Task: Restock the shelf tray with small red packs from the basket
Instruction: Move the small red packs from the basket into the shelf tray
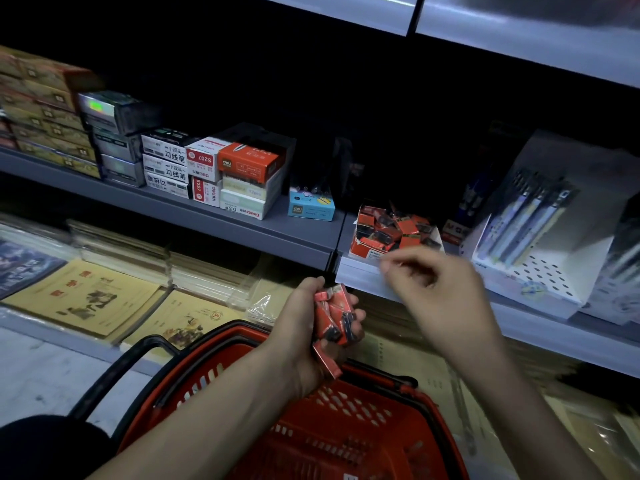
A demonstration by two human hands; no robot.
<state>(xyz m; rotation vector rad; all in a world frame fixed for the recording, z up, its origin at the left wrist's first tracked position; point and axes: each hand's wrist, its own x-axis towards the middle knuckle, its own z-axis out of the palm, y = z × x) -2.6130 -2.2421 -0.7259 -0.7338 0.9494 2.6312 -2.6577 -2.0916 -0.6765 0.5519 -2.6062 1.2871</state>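
Note:
My left hand grips a bunch of small red packs above the red basket, which hangs low in front of me. On the middle shelf stands the red shelf tray, heaped with several red packs. My right hand hovers just in front of the tray, blurred, fingers loosely curled and apart, with nothing visible in it.
Stacked pen boxes and a small blue box line the grey shelf left of the tray. A white perforated pen display stands to its right. Yellow notebooks lie on the lower shelf. The basket's black handle sticks out left.

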